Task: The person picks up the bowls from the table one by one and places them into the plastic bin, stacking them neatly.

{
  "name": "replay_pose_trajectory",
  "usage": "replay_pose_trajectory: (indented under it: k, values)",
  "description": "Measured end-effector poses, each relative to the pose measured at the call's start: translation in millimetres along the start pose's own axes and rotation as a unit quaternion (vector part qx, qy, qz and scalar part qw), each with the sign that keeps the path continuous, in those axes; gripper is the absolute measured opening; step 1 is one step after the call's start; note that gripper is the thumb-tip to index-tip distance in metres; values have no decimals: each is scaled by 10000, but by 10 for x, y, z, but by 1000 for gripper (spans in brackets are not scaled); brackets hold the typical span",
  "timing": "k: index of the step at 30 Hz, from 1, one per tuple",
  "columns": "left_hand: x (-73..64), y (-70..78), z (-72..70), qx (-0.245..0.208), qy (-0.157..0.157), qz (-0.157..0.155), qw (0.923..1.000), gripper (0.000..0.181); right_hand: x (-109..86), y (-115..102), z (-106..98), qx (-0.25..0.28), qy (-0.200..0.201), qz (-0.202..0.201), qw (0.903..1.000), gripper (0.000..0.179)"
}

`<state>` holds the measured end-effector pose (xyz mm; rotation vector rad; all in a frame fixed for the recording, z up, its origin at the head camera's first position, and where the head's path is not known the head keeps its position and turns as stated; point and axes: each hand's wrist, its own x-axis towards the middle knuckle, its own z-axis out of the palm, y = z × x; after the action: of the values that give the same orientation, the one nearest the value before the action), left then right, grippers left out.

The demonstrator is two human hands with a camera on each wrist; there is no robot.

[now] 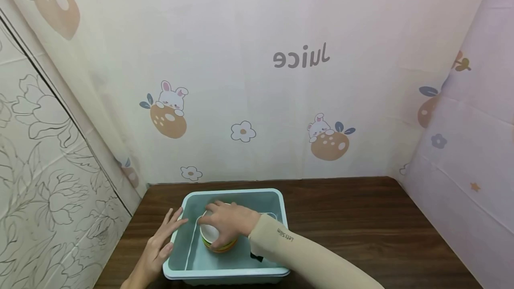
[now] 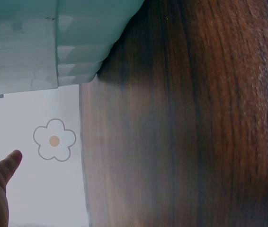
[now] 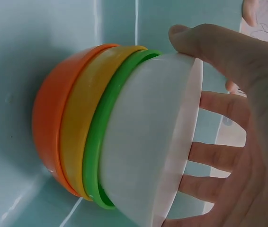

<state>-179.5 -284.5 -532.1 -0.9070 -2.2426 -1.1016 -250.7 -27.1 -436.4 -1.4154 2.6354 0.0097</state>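
Observation:
My right hand (image 1: pixel 229 223) reaches into a pale blue-green plastic bin (image 1: pixel 226 273) and grips the rim of a white bowl (image 3: pixel 146 127), thumb on the near side and fingers spread over the rim. The white bowl sits tilted in a nested stack, above a green bowl (image 3: pixel 96 161), a yellow bowl (image 3: pixel 72 142) and an orange bowl (image 3: pixel 46 118). In the head view the hand covers part of the stack. My left hand (image 1: pixel 154 251) is at the bin's left rim with fingers extended; whether they touch it is hard to tell.
The bin stands on a dark brown wooden table (image 1: pixel 341 226), toward its left side. A printed curtain (image 1: pixel 249 79) hangs behind and along the right. At the left is a panel with flower outlines (image 1: pixel 56 191). A small black piece (image 1: pixel 257 258) shows under the right wrist.

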Motion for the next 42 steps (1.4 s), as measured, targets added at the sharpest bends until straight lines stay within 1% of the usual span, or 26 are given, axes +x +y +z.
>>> replay_pose_trajectory:
  k: [8,11,15,21,28,32,35,37,40,42]
  values:
    - [22,15,17,-34,63,145,9999,43,-14,-23,41,-315,5,-5,9995,71]
    - [21,17,19,-25,82,184,9998,43,-18,-25,56,-344,7,-12,9994,72]
    - [18,21,10,3,69,138,9999,44,-13,-27,70,-372,10,-31,9993,73]
    - [25,33,1,51,-34,-37,10000,45,-3,-19,101,-360,-18,-4,9994,73]
    - [22,20,-26,87,-72,-54,9999,45,16,-21,128,-501,57,-37,9987,74]
    - [23,15,-40,89,-137,-117,9998,46,8,-20,113,-421,8,14,9991,75]
    - [17,11,-45,96,-201,-153,9996,47,-12,-1,59,-320,13,41,9995,74]
    - [22,7,-47,105,-231,-185,9995,48,-34,30,-13,-243,90,43,9997,74]
    - [40,-1,-63,153,-251,-216,9993,49,-112,101,-188,33,294,76,9995,72]
    - [39,2,-73,184,-242,-293,9991,51,-207,165,-323,278,483,117,9984,71]
